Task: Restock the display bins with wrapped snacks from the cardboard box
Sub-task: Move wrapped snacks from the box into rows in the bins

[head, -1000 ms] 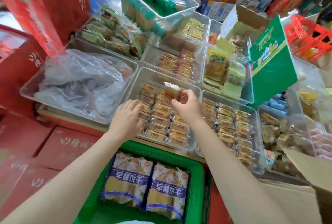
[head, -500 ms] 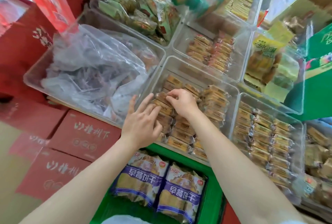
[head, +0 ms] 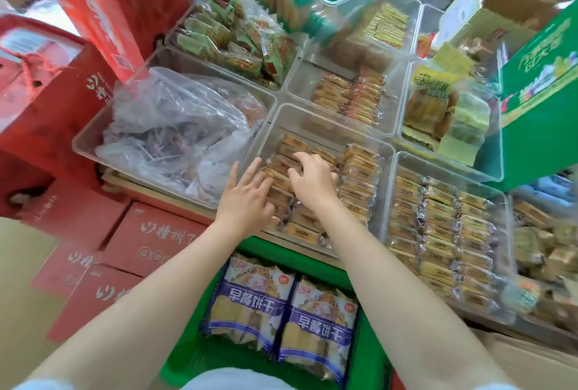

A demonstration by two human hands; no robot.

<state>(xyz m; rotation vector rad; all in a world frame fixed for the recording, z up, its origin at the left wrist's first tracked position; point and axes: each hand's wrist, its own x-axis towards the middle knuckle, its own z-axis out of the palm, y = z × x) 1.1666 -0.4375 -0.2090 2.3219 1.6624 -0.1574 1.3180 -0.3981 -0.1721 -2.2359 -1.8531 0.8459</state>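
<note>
1. The wrapped snack (head: 281,181), held above the clear display bin (head: 387,155) a second ago, is now being pressed into its row; placement is judged nearly complete.
2. The snack is being pinched by the right hand (head: 312,181); the left hand (head: 247,199) is being rested flat, fingers straight, steadying the row.
3. "早餐饼干" is being displayed on the purple packets (head: 287,321) below.

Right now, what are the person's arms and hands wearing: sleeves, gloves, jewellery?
Both forearms are bare up to the frame's bottom edge. The left hand and right hand have no gloves, and no rings, watch or bracelets are visible. Pale blue-white fabric shows at the bottom edge, possibly clothing.
</note>
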